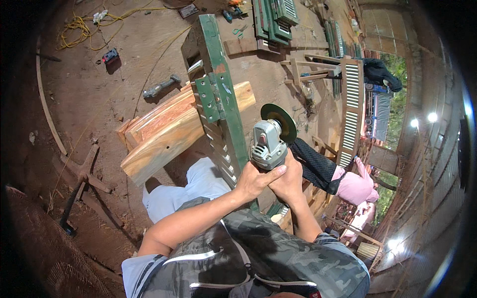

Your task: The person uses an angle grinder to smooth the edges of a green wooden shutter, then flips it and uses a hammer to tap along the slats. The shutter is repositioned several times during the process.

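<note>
I hold a grey angle grinder point(267, 141) in front of me with both hands. My left hand point(259, 180) is closed around the near part of its body, and my right hand point(289, 180) grips it from the right. The grinder's dark, round disc point(281, 120) faces up and right, apart from any wood. Just left of it stands a green louvred shutter point(230, 126), tilted across my lap. A green metal hinge point(208, 98) is fixed to its edge. My fingers hide the grinder's rear end.
Curved pale timber pieces point(171, 136) lie beyond the shutter at left. A grey power tool point(162, 86), a yellow cord point(77, 31) and a star-shaped chair base point(85, 174) are on the dirt floor. A person in pink point(355, 185) works at a louvred panel point(352, 94) at right.
</note>
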`<state>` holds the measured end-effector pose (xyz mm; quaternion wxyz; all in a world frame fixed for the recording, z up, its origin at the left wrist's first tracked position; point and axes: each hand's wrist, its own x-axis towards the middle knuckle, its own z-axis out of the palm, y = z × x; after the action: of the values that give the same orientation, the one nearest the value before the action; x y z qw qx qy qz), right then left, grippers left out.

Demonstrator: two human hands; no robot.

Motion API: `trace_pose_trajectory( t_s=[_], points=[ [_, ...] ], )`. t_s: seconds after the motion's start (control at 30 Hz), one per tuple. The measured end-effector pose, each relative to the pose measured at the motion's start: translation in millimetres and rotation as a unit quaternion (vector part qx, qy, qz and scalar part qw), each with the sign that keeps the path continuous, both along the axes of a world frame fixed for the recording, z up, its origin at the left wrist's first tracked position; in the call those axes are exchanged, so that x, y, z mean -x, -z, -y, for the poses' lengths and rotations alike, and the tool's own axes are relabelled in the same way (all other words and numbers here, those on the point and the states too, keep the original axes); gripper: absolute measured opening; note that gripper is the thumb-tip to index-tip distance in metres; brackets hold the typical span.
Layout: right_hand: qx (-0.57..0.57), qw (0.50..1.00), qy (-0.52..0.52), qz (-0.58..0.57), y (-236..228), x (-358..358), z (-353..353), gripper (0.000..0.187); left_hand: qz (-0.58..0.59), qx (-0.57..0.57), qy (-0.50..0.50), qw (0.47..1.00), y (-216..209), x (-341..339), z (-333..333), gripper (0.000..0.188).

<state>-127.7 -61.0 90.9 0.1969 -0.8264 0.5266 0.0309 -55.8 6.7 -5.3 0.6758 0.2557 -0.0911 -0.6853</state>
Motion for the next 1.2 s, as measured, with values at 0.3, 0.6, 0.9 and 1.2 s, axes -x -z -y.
trace_pose_trajectory(
  t_s=[0.3, 0.6, 0.9, 1.2],
  points=[
    [-0.016, 0.999, -0.003, 0.03, 3.9, 6.4, 7.1, 0.047, 0.058, -0.023, -0.002, 0.998, -5.1, -2.5, 2.9, 0.057],
    [-0.011, 0.999, -0.006, 0.033, 1.5, 2.6, 6.0, 0.051, 0.063, -0.016, -0.011, 0.998, -5.5, -4.0, 1.2, 0.059],
    [0.007, 0.997, -0.081, 0.006, 1.6, -16.9, 2.7, 0.056, -0.017, -0.028, -0.084, 0.996, -6.0, -5.8, -6.9, 0.059],
    [0.024, 0.994, -0.111, -0.005, 7.1, -42.8, 0.8, 0.054, -0.001, -0.027, -0.13, 0.991, 2.6, -20.1, -7.8, 0.052]
  ],
)
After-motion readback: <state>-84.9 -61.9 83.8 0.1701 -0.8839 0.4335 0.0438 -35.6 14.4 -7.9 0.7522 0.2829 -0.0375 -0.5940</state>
